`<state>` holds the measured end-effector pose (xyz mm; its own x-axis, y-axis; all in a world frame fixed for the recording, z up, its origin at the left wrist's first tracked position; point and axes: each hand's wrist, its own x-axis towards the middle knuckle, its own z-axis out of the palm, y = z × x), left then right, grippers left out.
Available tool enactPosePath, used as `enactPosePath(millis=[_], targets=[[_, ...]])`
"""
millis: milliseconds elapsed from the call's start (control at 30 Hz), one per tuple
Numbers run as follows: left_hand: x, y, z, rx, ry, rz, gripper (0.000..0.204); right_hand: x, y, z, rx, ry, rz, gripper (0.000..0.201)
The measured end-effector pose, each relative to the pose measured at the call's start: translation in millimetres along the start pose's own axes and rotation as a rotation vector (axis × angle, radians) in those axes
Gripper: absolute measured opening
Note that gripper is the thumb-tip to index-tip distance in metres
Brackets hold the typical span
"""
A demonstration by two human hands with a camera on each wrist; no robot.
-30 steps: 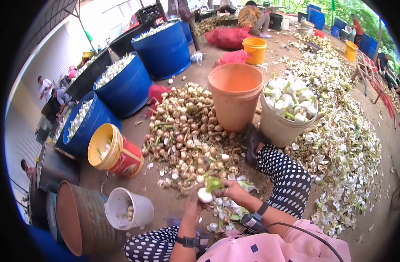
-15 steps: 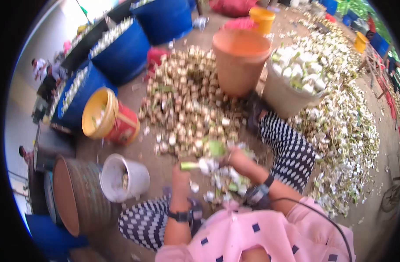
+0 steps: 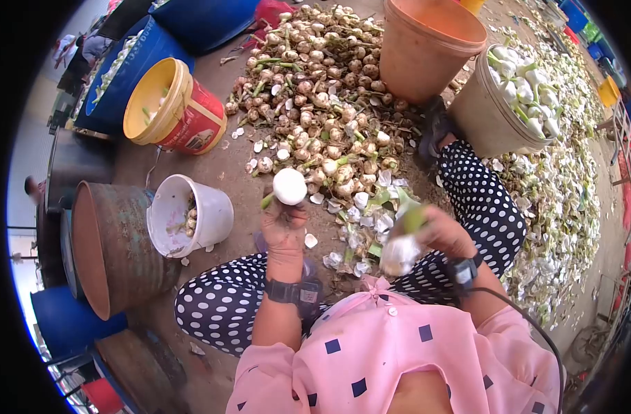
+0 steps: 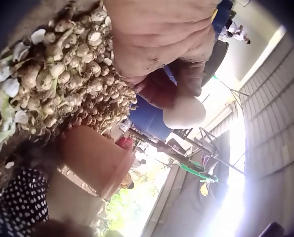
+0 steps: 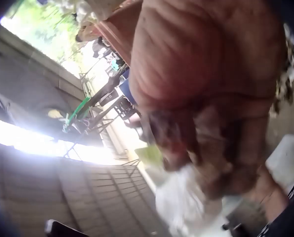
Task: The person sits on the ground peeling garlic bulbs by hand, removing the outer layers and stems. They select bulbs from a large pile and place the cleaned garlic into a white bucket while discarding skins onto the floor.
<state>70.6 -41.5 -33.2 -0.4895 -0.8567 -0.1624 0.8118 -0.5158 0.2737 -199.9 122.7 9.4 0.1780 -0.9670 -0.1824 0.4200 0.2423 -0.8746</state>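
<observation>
My left hand [image 3: 284,224] grips a smooth white peeled bulb [image 3: 289,186] with a short green stem, held up over the ground. In the left wrist view the same bulb [image 4: 185,112] shows beyond the curled fingers. My right hand [image 3: 443,231], to the right, holds blurred whitish layers [image 3: 400,255] and a green leafy piece [image 3: 413,218]. The right wrist view shows the white layers [image 5: 186,200] below the fingers; whether a tool is in that hand I cannot tell. Beyond both hands lies a heap of unpeeled bulbs [image 3: 329,90], with loose peelings [image 3: 357,234] at its near edge.
A white bucket [image 3: 215,217] and a red-yellow bucket [image 3: 202,124] stand left. Beyond the heap are an orange bucket [image 3: 426,58] and a pale bucket [image 3: 477,110] full of white bulbs. Peelings [image 3: 564,228] spread along the right. A rusty drum [image 3: 133,234] stands far left.
The hands have moved apart from each other, the left one now holding the peeled bulb and the right one the layers and leaf. The head view has tilted down.
</observation>
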Motion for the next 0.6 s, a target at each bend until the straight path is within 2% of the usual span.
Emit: enactPosePath(millis=[67, 100, 133, 167, 200, 233, 267, 333, 400, 433, 467, 500, 533, 600], targets=[[1.8, -0.9, -1.5, 0.284, 0.106, 0.121, 0.035, 15.1, 2.8, -2.9, -1.562, -0.256, 0.394, 0.025], [2.6, -9.5, 10.3, 0.294, 0.183, 0.164, 0.029, 16.3, 18.4, -5.3, -1.767, 0.054, 0.409, 0.046], [3.2, -18.9, 29.0, 0.332, 0.281, 0.146, 0.023, 20.3, 13.2, -2.0, -1.523, 0.178, 0.216, 0.053], [4.8, -25.2, 26.4, 0.423, 0.330, 0.073, 0.022, 29.6, 2.8, 0.6, -1.283, 0.283, 0.021, 0.061], [1.7, -31.4, 22.3, 0.514, 0.385, 0.002, 0.021, 43.2, -4.5, 8.3, -0.883, 0.195, 0.024, 0.071], [1.3, -35.7, 16.3, 0.698, 0.271, -0.035, 0.023, 53.7, -15.3, 24.8, -0.581, 0.168, 0.042, 0.074], [1.0, -45.5, 18.6, 0.728, 0.165, -0.089, 0.032, 63.6, -16.2, 34.9, -0.435, 0.156, -0.036, 0.071], [0.6, -58.4, 44.2, 0.637, 0.166, -0.192, 0.043, 82.2, 0.2, 27.8, -0.587, 0.127, -0.055, 0.058], [6.4, -56.9, 38.5, 0.637, 0.155, -0.189, 0.045, 97.8, 1.9, 6.4, -0.233, 0.261, 0.269, 0.043], [9.0, -51.7, 34.7, 0.690, 0.210, -0.198, 0.043, 109.8, 8.5, -18.2, -0.172, 0.433, 0.249, 0.029], [12.9, -45.4, 29.3, 0.743, 0.263, -0.204, 0.040, 116.6, -32.2, -24.5, -0.270, 0.490, 0.149, 0.021], [15.8, -40.8, 6.4, 0.735, 0.312, -0.219, 0.034, 133.8, -43.6, -70.6, -0.508, 0.494, 0.107, 0.020], [15.3, -40.7, -7.4, 0.733, 0.335, -0.222, 0.034, 136.3, -69.4, -76.2, 0.139, 0.432, -0.339, 0.018], [18.6, -38.2, -27.8, 0.662, 0.442, -0.291, 0.029, 140.3, -131.1, -73.9, 0.367, 0.336, -0.469, 0.021]])
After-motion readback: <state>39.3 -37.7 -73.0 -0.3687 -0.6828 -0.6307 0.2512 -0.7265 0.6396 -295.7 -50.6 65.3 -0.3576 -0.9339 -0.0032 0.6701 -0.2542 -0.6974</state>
